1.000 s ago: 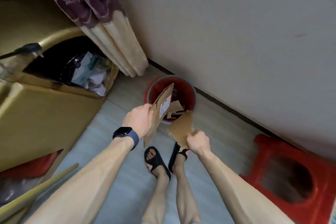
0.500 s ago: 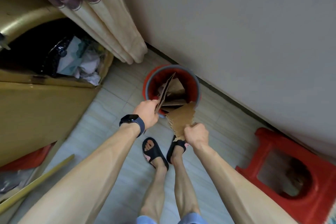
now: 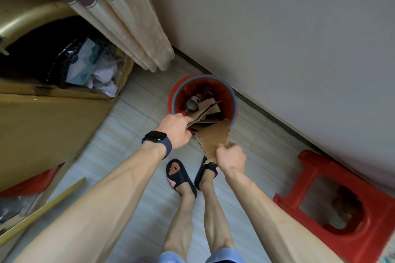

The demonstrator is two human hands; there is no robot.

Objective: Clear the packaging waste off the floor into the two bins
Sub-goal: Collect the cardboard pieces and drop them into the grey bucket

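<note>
A red round bin (image 3: 234,100) with a grey rim stands on the floor by the wall, holding cardboard scraps and a dark bottle (image 3: 192,102). My left hand (image 3: 174,130) grips a folded cardboard piece (image 3: 205,111) whose far end lies inside the bin. My right hand (image 3: 230,159) holds a torn brown cardboard piece (image 3: 213,137) just in front of the bin's near rim. A large cardboard box (image 3: 53,117) at the left holds a black bag with plastic and paper waste (image 3: 92,66).
A red plastic stool (image 3: 333,203) stands at the right against the wall. A curtain (image 3: 128,34) hangs behind the box. A wooden stick (image 3: 42,209) lies at the lower left. My feet in black sandals (image 3: 181,177) stand on the tiled floor before the bin.
My left hand has lowered its cardboard from upright above the bin down into it. My right hand has stayed near the rim with the torn piece. The view has moved closer.
</note>
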